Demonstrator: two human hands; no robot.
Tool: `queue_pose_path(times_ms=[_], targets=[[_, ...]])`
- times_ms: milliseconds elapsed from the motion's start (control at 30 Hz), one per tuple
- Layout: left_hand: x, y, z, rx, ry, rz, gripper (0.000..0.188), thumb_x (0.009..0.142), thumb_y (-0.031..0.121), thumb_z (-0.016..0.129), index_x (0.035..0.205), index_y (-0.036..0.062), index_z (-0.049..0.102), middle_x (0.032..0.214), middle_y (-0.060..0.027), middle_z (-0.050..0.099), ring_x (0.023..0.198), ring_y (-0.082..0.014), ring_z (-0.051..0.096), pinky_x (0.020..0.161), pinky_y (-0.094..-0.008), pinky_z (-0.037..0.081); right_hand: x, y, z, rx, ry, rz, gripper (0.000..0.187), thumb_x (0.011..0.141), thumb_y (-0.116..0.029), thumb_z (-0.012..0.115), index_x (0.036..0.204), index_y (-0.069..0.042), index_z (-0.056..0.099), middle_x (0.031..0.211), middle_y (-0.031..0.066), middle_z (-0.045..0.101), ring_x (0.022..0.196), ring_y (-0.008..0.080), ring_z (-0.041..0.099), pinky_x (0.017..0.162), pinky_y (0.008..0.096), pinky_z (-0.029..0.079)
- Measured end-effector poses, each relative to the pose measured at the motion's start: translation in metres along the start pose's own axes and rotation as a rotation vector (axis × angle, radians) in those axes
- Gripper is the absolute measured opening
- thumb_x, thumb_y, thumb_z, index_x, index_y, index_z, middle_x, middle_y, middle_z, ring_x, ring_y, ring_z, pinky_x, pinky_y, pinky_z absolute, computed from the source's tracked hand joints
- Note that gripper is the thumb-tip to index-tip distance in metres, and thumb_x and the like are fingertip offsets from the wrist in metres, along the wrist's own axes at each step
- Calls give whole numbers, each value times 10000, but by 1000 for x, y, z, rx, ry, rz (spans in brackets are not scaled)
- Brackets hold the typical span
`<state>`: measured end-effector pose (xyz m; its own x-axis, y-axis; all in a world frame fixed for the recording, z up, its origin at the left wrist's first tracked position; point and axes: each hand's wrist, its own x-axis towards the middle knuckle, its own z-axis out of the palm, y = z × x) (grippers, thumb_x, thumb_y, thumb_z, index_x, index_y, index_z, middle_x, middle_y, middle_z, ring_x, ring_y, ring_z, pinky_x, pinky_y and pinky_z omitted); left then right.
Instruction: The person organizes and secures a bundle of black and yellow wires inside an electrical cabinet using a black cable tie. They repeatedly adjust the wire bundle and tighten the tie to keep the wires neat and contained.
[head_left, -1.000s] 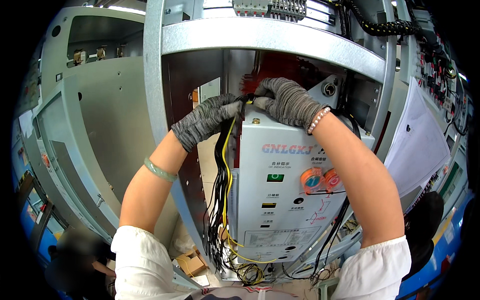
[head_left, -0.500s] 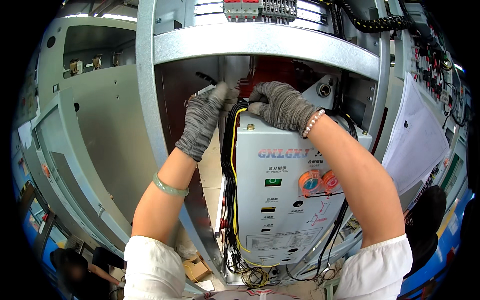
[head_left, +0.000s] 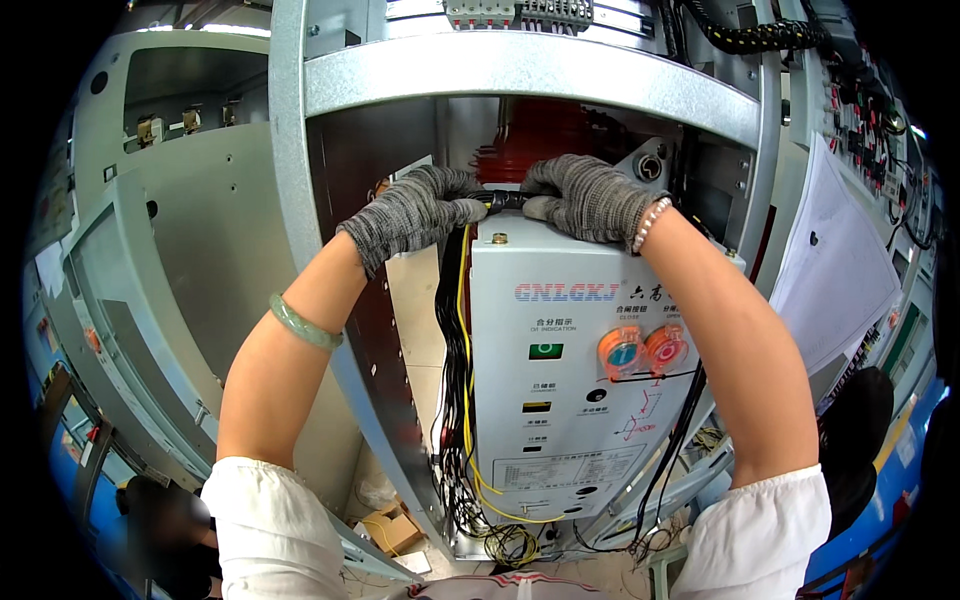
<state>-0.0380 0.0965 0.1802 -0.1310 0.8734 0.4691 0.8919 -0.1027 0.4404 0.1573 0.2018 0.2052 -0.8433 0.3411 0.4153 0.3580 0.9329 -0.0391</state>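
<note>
Both my hands wear grey knitted gloves and work at the top of a pale grey switchgear box (head_left: 500,300). A black wire bundle (head_left: 508,200), seemingly wrapped, runs across between them along the box's top edge. My left hand (head_left: 415,208) has its fingers closed around the bundle's left part, where it bends down. My right hand (head_left: 592,202) pinches it farther right, resting over the box top. Below my left hand, loose black wires and a yellow wire (head_left: 464,340) hang down the box's left side. The fingertips are partly hidden behind the bundle.
A galvanized crossbeam (head_left: 530,75) spans above my hands, and an upright steel post (head_left: 300,160) stands left. Orange-covered buttons (head_left: 642,350) sit on the box front. Loose wire coils (head_left: 510,545) lie at its foot. A paper sheet (head_left: 835,250) hangs right. Another person (head_left: 165,530) is lower left.
My hands have moved apart, and a stretch of the black bundle now shows between them. My left hand has turned sideways with its elbow farther out; my right hand has shifted right.
</note>
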Motion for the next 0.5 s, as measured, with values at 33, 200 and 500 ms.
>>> queue_pose_path(times_ms=[33, 200, 500], targets=[[2, 2, -1, 24, -18, 4, 316, 888, 236, 647, 1120, 23, 655, 967, -111, 681, 951, -158, 594, 933, -304, 448, 0, 1, 0, 0, 32, 0, 328, 862, -260, 619, 1092, -26, 633, 1013, 177, 670, 959, 286, 648, 886, 366, 493], [8, 4, -12, 94, -124, 59, 364, 886, 297, 632, 1105, 6, 622, 937, -90, 647, 925, -164, 581, 890, -299, 459, 2, 7, 9, 6, 157, -18, 303, 852, -245, 627, 1052, -17, 641, 977, 181, 673, 928, 295, 651, 864, 368, 497], [16, -11, -8, -425, -211, -14, 333, 822, 288, 639, 977, -7, 647, 825, -43, 613, 770, -107, 545, 725, -257, 481, 6, 8, 13, 18, 196, -46, 291, 847, -228, 628, 1045, -14, 638, 966, 189, 671, 917, 301, 653, 860, 368, 500]])
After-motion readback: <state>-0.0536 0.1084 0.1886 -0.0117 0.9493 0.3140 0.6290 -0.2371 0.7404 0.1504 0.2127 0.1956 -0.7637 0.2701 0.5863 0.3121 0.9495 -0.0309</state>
